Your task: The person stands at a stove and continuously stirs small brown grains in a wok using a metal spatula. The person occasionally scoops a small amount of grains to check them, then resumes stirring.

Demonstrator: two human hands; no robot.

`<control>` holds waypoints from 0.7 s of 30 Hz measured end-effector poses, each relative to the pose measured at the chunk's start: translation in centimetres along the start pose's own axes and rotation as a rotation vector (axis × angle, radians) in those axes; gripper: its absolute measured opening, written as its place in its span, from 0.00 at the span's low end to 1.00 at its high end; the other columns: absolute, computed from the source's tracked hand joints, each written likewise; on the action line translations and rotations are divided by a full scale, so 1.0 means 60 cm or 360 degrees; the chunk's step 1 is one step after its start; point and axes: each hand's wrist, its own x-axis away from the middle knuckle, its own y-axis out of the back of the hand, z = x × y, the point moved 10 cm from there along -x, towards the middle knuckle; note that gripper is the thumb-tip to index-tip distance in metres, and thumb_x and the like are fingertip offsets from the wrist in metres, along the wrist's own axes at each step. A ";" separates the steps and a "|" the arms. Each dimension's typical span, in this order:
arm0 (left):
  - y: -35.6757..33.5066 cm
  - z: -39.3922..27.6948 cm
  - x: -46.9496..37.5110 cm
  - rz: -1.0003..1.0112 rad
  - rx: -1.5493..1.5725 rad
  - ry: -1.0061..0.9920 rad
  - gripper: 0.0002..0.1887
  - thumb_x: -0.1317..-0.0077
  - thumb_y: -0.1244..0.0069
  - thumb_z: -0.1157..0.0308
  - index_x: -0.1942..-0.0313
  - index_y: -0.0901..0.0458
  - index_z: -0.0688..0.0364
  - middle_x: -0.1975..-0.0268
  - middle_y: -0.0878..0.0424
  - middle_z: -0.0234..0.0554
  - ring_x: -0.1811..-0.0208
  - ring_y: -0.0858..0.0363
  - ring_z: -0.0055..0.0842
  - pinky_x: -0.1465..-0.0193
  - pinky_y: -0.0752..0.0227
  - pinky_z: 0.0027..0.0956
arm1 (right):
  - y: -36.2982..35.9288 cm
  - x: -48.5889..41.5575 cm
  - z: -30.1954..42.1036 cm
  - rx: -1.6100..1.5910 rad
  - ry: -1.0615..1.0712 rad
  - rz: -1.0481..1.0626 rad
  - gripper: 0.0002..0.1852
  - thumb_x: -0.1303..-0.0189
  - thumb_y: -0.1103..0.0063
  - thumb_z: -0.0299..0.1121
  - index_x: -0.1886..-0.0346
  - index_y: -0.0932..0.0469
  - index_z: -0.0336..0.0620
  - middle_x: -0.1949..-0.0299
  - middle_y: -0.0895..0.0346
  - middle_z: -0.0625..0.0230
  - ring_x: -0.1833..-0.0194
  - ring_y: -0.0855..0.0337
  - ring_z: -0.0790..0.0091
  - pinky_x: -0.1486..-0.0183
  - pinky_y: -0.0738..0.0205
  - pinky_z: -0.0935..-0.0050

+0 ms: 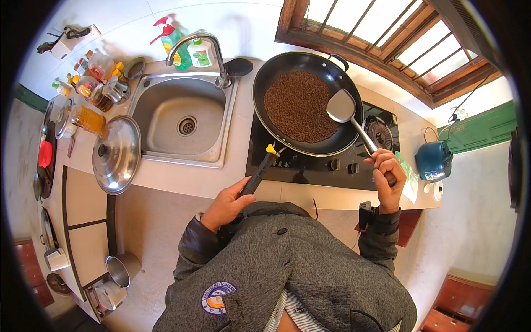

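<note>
A large black wok sits on the black gas hob and holds a broad layer of small reddish-brown grains or seeds. My left hand is closed around the wok's long black handle, which has a yellow piece near the pan. In my right hand is the wooden grip of a metal wok spatula. The spatula's blade lies inside the wok at its right side, touching or just over the edge of the grains; which of these I cannot tell.
Left of the hob is a steel sink under a curved tap. A domed metal lid lies near the counter's front edge, with jars and bottles beyond. A second burner is right of the wok; a blue appliance stands farther right.
</note>
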 end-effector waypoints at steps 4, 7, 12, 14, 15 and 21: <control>0.000 -0.005 0.001 0.0010 -0.0002 -0.0019 0.27 0.29 0.46 0.69 0.32 0.31 0.66 0.58 0.25 0.28 0.57 0.29 0.17 0.50 0.31 0.23 | 0.019 0.003 -0.065 -0.0438 -0.0331 -0.0318 0.07 0.36 0.45 0.20 0.70 0.30 0.39 0.64 0.25 0.63 0.56 0.22 0.64 0.53 0.13 0.60; -0.001 0.001 0.002 0.0021 -0.0008 0.0045 0.27 0.29 0.47 0.69 0.32 0.31 0.66 0.57 0.25 0.28 0.56 0.29 0.16 0.49 0.32 0.23 | 0.020 -0.003 -0.130 -0.0753 -0.0445 -0.0593 0.06 0.33 0.44 0.23 0.68 0.28 0.39 0.60 0.22 0.59 0.55 0.18 0.64 0.55 0.11 0.55; 0.000 0.002 0.002 0.0015 0.0040 0.0005 0.28 0.29 0.46 0.68 0.31 0.31 0.66 0.57 0.25 0.29 0.56 0.29 0.17 0.48 0.32 0.23 | -0.035 -0.031 -0.178 -0.1099 -0.0180 -0.0480 0.06 0.30 0.48 0.28 0.66 0.27 0.40 0.59 0.26 0.61 0.43 0.22 0.58 0.48 0.14 0.42; 0.001 0.007 0.003 0.0025 0.0036 0.0014 0.28 0.29 0.46 0.68 0.31 0.32 0.66 0.57 0.25 0.29 0.55 0.29 0.17 0.48 0.32 0.23 | -0.048 -0.038 -0.173 -0.1151 -0.0123 -0.0424 0.06 0.31 0.48 0.28 0.67 0.28 0.40 0.60 0.27 0.61 0.42 0.24 0.57 0.47 0.15 0.41; 0.001 0.009 0.002 0.0030 0.0025 0.0019 0.28 0.29 0.46 0.68 0.31 0.32 0.66 0.56 0.25 0.29 0.55 0.29 0.17 0.48 0.32 0.23 | -0.056 -0.042 -0.159 -0.1056 -0.0104 -0.0329 0.06 0.32 0.48 0.26 0.68 0.28 0.40 0.60 0.27 0.62 0.44 0.24 0.57 0.47 0.15 0.42; 0.005 0.004 0.000 0.0002 -0.0024 -0.0071 0.28 0.29 0.45 0.69 0.32 0.31 0.66 0.56 0.25 0.29 0.56 0.29 0.16 0.49 0.31 0.22 | -0.085 -0.044 0.010 -0.0241 0.0234 0.0377 0.05 0.53 0.45 0.21 0.78 0.31 0.39 0.70 0.27 0.62 0.56 0.20 0.55 0.55 0.21 0.58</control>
